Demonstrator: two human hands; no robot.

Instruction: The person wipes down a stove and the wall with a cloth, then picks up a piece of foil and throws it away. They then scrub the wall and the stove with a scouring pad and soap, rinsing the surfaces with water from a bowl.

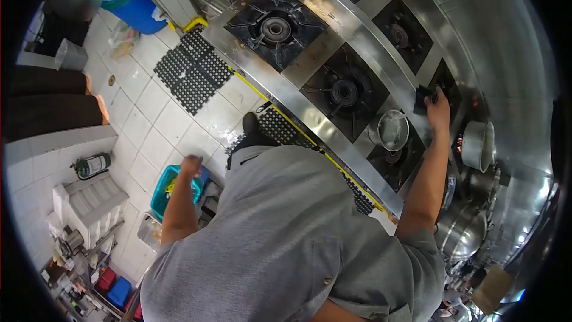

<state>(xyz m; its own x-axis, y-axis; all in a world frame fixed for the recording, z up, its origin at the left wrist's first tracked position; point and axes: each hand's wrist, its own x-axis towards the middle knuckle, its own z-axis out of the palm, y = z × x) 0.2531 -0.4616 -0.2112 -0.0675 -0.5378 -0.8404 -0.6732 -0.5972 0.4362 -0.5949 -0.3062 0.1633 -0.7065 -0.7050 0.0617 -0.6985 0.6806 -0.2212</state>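
Observation:
My right hand (440, 110) reaches over the steel stove top (381, 42) with its fingers closed around a dark scouring pad or folded cloth (423, 100); its exact kind is hard to make out. The pad is at the strip between the front and back burners. Just in front of it stands a small metal pot (393, 130) with whitish, clear liquid inside. My left hand (190, 166) hangs low at my side, fingers curled in, with nothing visible in it. Below that hand is a teal basket (158, 194) on the floor, holding something yellow.
Bare burners (276, 30) line the stove ahead. A tall pot (476, 146) sits near a flame at the back right, beside a large steel pan (462, 232). Black perforated mats (193, 71) lie on the white tiles. A blue bin (140, 9) stands far left.

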